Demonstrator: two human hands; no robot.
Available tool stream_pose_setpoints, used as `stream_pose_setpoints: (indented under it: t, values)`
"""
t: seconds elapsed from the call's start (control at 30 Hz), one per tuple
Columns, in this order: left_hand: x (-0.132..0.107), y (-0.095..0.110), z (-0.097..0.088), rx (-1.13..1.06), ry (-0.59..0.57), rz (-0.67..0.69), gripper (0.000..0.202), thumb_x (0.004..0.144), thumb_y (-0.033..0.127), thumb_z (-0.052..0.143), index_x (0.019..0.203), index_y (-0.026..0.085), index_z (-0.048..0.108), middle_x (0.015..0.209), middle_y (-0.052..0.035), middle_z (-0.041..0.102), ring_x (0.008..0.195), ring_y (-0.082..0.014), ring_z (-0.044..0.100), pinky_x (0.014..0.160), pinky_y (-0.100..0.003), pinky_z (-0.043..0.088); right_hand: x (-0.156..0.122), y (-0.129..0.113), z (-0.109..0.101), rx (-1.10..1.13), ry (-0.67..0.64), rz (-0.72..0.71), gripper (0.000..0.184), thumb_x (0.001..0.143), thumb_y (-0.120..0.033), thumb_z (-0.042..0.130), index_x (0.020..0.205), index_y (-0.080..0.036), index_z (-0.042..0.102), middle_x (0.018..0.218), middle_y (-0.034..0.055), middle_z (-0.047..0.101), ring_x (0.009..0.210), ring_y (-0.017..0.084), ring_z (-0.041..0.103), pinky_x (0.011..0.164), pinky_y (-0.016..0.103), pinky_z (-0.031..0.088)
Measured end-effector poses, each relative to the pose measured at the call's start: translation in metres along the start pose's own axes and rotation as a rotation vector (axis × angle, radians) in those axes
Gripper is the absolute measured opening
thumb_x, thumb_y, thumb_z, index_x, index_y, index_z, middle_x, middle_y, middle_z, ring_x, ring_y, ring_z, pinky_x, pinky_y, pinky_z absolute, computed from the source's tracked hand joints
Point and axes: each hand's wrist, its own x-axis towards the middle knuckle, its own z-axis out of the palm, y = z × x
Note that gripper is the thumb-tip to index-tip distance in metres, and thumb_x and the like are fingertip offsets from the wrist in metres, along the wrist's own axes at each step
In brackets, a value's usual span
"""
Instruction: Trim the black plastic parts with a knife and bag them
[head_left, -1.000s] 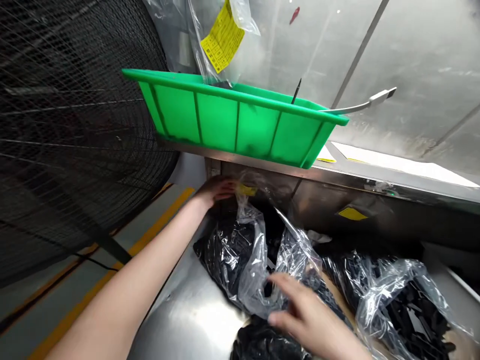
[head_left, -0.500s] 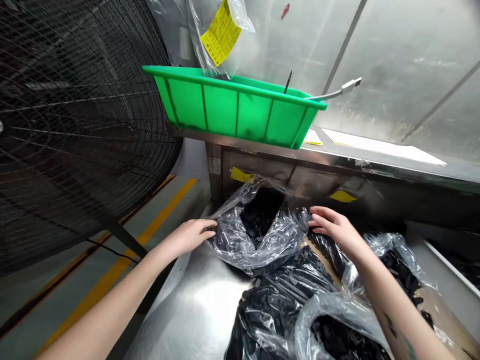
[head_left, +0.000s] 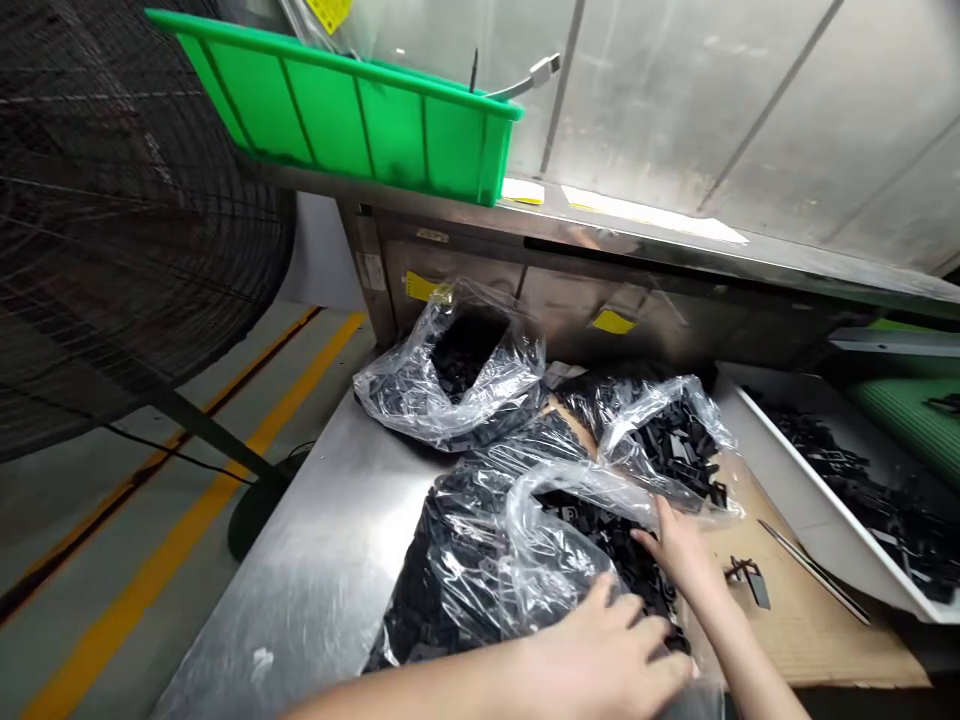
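Touching the bag: your left hand (head_left: 600,665) rests on the clear plastic bag (head_left: 480,585), fingers spread wide, with no grip showing. Your right hand (head_left: 679,550) is at the bag's mouth, thumb and fingers narrowly apart, and holds no piece that you can make out.
Bag's look: crumpled, glossy film, bulging with small black moulded parts (head_left: 611,545) in a jumble.
Lie of the bag: flat on its side, long axis running from lower left to upper right, mouth folded open toward your right hand.
Place: on the steel table (head_left: 292,590), right in front of you.
Beside it: a cardboard sheet (head_left: 814,625) carries one loose black part (head_left: 746,582) and a thin steel rod (head_left: 814,570).
Other bags: a second bag (head_left: 667,440) of black parts touches the first on its far side; a third bag (head_left: 442,375) sits farther back, against the table's rear panel.
Tray: a white tray (head_left: 814,500) on your right holds more black parts (head_left: 862,480).
Far side: a green plastic crate (head_left: 337,110) stands on the steel shelf (head_left: 637,235), with a white cable (head_left: 529,82) over its rim.
Far left: a black fan guard (head_left: 112,200) stands beside the table.
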Motion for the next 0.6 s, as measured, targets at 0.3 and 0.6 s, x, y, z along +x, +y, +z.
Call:
stream_pose_setpoints:
  t: [0.3, 0.6]
  values:
    - [-0.083, -0.011, -0.046, 0.184, -0.106, -0.370, 0.022, 0.068, 0.001, 0.051, 0.066, 0.019, 0.062, 0.059, -0.0020, 0.059, 0.057, -0.0154, 0.053, 0.049, -0.025, 0.037, 0.050, -0.028, -0.038, 0.330, 0.047, 0.076, 0.025, 0.084, -0.030, 0.048, 0.101, -0.013, 0.054, 0.096, 0.0034, 0.057, 0.079, 0.016, 0.058, 0.067, 0.032, 0.048]
    - [-0.157, 0.033, -0.164, 0.449, 0.599, -0.680, 0.031, 0.069, 0.019, 0.045, 0.081, 0.042, 0.062, 0.061, 0.0025, 0.051, 0.055, -0.0173, 0.043, 0.053, -0.031, 0.034, 0.078, -0.104, -0.103, 0.795, 0.086, -0.053, 0.025, 0.073, -0.031, 0.055, 0.056, -0.015, 0.045, 0.052, -0.0072, 0.035, 0.050, 0.007, 0.034, 0.045, 0.020, 0.024]
